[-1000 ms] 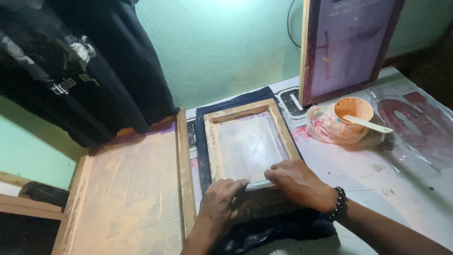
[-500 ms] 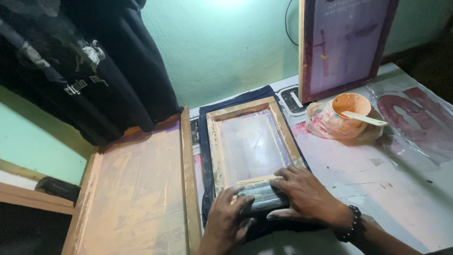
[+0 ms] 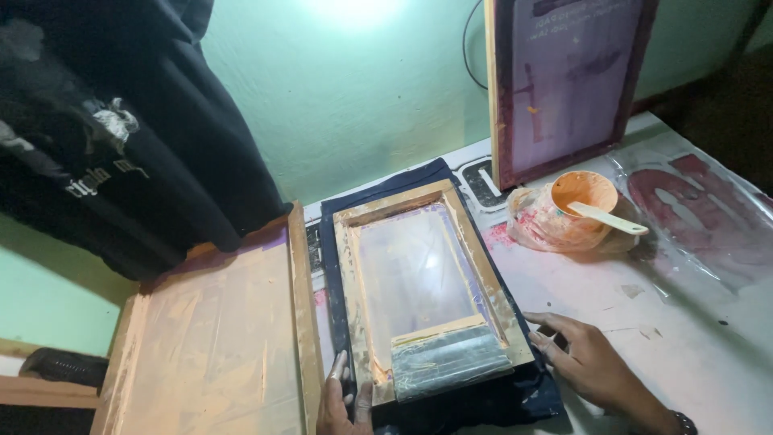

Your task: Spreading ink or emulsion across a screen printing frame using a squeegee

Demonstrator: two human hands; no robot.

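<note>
Small wooden frame with a pale mesh lies flat on a dark cloth on the table, its long sides running away from the viewer. A squeegee smeared with pale ink rests inside the frame across its near end, free of both hands. Left hand is at the frame's near left corner, fingers extended and loosely open, their tips touching the outer edge of the wood; it grasps nothing. Right hand lies just beside the frame's near right corner, palm down and fingers spread, their tips at the cloth's edge; it holds nothing. A larger frame lies flat just left of the small one, their sides nearly touching. An orange cup with a pale spatula sits in a crumpled bag beyond the right hand. A third, dark-edged frame leans upright against the green wall; dark garments hang at upper left
</note>
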